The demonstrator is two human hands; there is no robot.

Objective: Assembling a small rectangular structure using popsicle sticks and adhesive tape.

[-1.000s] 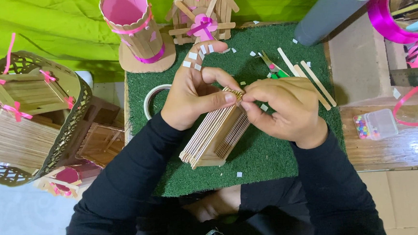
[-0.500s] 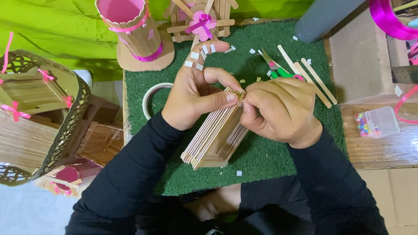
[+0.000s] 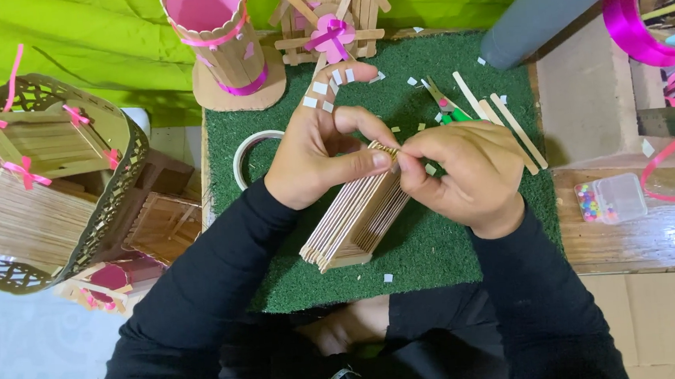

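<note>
A small house-like piece made of wooden craft sticks [image 3: 355, 220] stands on a green turf mat [image 3: 436, 261]. My left hand [image 3: 323, 147] grips its upper end, thumb pressed along the top edge; small white bits of tape stick to its raised fingers. My right hand [image 3: 465, 174] pinches the same top edge from the right, fingertips meeting my left thumb. Both sleeves are black.
Loose craft sticks [image 3: 505, 128] and green-handled scissors [image 3: 450, 108] lie behind my right hand. A tape roll [image 3: 249, 152], a pink-lined stick cup [image 3: 215, 37] and a stick windmill house [image 3: 331, 18] sit at the back. A grey tube [image 3: 545, 9], bead box [image 3: 611, 196] and basket of stick crafts [image 3: 40, 176] flank the mat.
Both hands keep their grip on the top edge of the stick piece, with only slight finger shifts. The piece stays in the same place.
</note>
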